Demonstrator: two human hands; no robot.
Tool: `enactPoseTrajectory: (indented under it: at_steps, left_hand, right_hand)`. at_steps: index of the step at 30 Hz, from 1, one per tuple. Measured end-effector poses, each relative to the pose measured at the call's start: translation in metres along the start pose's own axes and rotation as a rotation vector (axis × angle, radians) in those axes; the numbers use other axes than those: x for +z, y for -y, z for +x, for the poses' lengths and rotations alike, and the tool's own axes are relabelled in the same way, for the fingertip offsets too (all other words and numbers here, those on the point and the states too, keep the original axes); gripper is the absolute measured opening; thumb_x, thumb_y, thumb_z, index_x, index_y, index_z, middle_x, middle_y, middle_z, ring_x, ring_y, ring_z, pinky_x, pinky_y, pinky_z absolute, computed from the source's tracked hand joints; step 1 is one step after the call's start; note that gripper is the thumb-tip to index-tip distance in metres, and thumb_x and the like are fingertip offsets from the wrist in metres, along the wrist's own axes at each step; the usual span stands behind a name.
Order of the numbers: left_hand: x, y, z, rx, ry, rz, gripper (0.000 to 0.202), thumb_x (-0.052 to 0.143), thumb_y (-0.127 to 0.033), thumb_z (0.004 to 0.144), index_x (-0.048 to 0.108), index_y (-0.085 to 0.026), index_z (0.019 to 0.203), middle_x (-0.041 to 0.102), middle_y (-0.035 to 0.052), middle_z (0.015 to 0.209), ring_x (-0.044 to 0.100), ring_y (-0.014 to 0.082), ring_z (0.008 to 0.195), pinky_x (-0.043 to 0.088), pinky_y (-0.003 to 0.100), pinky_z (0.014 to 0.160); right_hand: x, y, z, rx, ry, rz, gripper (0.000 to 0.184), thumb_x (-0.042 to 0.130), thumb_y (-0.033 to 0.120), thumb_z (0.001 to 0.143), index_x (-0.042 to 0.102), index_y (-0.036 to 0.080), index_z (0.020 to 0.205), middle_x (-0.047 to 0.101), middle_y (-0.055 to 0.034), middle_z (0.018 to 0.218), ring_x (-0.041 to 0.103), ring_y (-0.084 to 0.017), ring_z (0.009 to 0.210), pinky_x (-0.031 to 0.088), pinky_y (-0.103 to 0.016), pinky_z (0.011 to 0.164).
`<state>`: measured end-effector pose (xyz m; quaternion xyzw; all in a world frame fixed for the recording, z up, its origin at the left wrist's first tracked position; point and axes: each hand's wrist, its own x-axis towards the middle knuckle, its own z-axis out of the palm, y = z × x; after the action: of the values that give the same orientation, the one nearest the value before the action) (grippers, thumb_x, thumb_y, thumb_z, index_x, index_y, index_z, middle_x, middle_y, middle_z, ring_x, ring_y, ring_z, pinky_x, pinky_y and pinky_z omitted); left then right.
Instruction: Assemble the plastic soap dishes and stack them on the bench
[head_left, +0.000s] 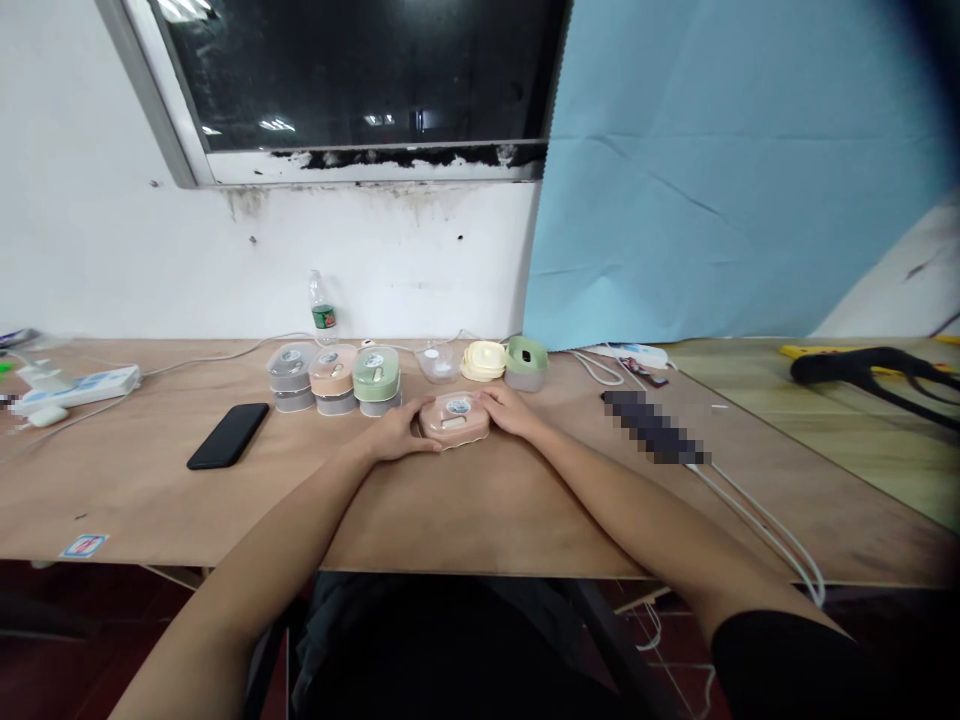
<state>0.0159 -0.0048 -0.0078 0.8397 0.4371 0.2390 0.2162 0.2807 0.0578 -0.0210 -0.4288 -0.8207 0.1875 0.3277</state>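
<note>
A pink lidded food container (452,422) with a clear top and a round label rests on the table in front of me. My left hand (401,432) grips its left side, thumb along the front edge. On the opposite side, my right hand (508,410) holds the right end near the back corner. Just behind my left hand stand stacked containers: a grey one (291,368), a pink one (333,370) and a green one (376,372), each over a grey base. Behind the held container are a clear plastic piece (439,362), pale yellow lids (484,360) and an open green container (526,364).
A black phone (229,436) lies left, near a white power strip (79,388). A plastic bottle (322,305) stands by the wall. At right are a blurred dark device (652,428) with white cables (780,535), another power strip (634,355) and a black-handled tool (870,372).
</note>
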Motion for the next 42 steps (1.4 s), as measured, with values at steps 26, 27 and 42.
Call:
enactPoseTrajectory:
  at_steps: [26, 27, 42]
  left_hand:
    - [-0.035, -0.007, -0.004, 0.292, -0.375, 0.375, 0.055, 0.061, -0.047, 0.083, 0.049, -0.026, 0.132, 0.041, 0.0120, 0.141, 0.040, 0.0276, 0.130, 0.034, 0.044, 0.107]
    - [-0.040, -0.004, -0.005, 0.267, -0.451, 0.391, 0.055, 0.061, -0.047, 0.082, 0.049, -0.026, 0.132, 0.041, 0.0123, 0.141, 0.040, 0.0280, 0.130, 0.035, 0.045, 0.107]
    - [-0.117, 0.089, -0.048, -0.466, -1.279, 0.349, 0.077, 0.070, -0.040, 0.073, 0.039, -0.013, 0.138, 0.051, 0.0162, 0.130, 0.047, 0.0286, 0.122, 0.038, 0.040, 0.103]
  right_hand:
    - [0.001, 0.002, -0.006, 0.078, -0.235, 0.111, 0.056, 0.028, 0.061, 0.091, 0.062, 0.018, 0.081, 0.056, -0.0004, 0.054, 0.054, -0.016, 0.054, 0.039, -0.025, 0.053]
    - [0.001, 0.003, -0.006, 0.072, -0.217, 0.107, 0.055, 0.029, 0.061, 0.091, 0.063, 0.018, 0.086, 0.056, -0.0001, 0.055, 0.054, -0.016, 0.054, 0.039, -0.025, 0.053]
    - [0.006, 0.003, -0.004, -0.020, -0.059, -0.134, 0.033, 0.049, 0.045, 0.087, 0.067, 0.018, 0.080, 0.067, -0.0032, 0.072, 0.055, -0.016, 0.066, 0.037, -0.026, 0.061]
